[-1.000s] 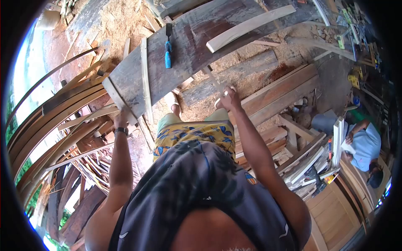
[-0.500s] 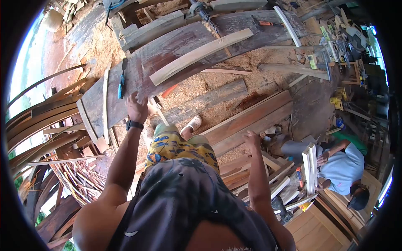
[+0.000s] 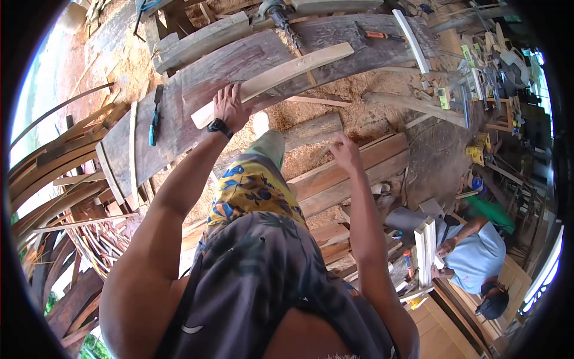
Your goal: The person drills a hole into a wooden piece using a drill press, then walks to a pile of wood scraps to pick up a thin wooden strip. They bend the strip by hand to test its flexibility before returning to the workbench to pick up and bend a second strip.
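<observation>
My left hand (image 3: 231,109), with a dark watch on its wrist, lies across the left part of a pale, slightly curved wooden board (image 3: 287,70). Its fingers are stretched over the board's face; the thumb is hard to make out. The board rests on a wide, dark wooden workbench (image 3: 173,128). My right hand (image 3: 347,154) hangs in the air over the shavings and planks to the right, fingers apart and loosely bent, holding nothing. Left of my left hand, a chisel with a blue handle (image 3: 153,125) lies on the bench.
A power drill with a long bit (image 3: 287,30) lies at the bench's far edge. An orange-handled tool (image 3: 382,36) and a white strip (image 3: 411,42) are farther right. Thick reddish planks (image 3: 359,164) lie beside me. At lower right, a person in a light blue shirt (image 3: 478,251) handles pale wood pieces.
My left hand has moved forward and right onto the pale board. My right hand has risen forward and its fingers have loosened. My body has stepped nearer the bench.
</observation>
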Motion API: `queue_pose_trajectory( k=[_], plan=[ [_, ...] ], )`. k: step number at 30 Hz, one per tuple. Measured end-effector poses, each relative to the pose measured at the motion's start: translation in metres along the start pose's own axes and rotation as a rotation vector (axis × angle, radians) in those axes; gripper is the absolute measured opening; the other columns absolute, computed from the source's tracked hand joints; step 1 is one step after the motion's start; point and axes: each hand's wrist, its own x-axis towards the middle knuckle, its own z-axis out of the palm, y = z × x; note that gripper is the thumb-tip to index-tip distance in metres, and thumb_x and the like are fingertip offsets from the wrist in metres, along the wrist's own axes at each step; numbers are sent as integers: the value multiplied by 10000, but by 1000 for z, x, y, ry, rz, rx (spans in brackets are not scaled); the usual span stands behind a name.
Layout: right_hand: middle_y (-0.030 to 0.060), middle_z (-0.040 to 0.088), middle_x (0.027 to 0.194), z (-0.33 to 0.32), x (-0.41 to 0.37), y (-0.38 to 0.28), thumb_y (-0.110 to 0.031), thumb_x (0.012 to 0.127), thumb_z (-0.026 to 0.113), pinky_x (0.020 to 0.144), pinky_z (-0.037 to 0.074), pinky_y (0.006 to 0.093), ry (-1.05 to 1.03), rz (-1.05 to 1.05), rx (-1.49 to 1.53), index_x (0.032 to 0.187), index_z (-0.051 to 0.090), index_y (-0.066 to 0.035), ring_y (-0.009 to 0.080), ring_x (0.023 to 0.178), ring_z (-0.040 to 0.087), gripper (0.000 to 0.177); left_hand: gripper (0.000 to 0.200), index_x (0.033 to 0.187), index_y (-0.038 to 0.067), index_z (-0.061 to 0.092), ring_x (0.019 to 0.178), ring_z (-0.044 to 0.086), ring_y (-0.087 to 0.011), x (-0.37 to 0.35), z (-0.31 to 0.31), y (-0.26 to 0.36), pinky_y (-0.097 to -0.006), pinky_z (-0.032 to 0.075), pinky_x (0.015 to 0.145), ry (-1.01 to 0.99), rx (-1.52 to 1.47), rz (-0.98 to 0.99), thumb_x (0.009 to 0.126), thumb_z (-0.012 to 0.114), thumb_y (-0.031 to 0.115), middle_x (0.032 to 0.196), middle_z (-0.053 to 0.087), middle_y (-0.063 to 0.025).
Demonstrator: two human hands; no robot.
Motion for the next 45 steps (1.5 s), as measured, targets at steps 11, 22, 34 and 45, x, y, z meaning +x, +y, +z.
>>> queue_pose_trajectory(
  k=[11,22,34,45],
  plan=[
    [199,481,1393,-61,214,-97,-64,778,667,1092,374,450,165,-479,-361,1418,465,-67,394,1308,435,672,452,1203,60,622,1105,565,-365,47,10,-18,-458,452,960,-5,-212,22,796,763,197,1172,629,-153],
    [157,498,1196,-72,325,-113,-61,713,624,1119,259,632,26,-626,-519,1183,638,-95,368,1252,441,472,511,1133,96,577,1007,559,-325,92,8,-19,-448,463,845,-242,-114,-74,659,759,160,1073,580,-98],
    [115,579,1198,-91,345,-95,-57,677,629,1120,232,692,-186,-582,-478,1177,654,-86,322,1222,506,501,508,1092,86,623,1062,554,-313,117,20,-10,-439,434,924,-293,-179,-84,628,791,206,1095,599,-95],
    [126,605,1217,-116,384,-114,-69,680,714,1126,274,641,-319,-629,-420,1251,630,-99,322,1219,535,578,774,1356,82,499,1247,462,-357,137,5,75,-526,277,1092,-82,-73,-475,687,850,255,1333,512,-160]
  ],
)
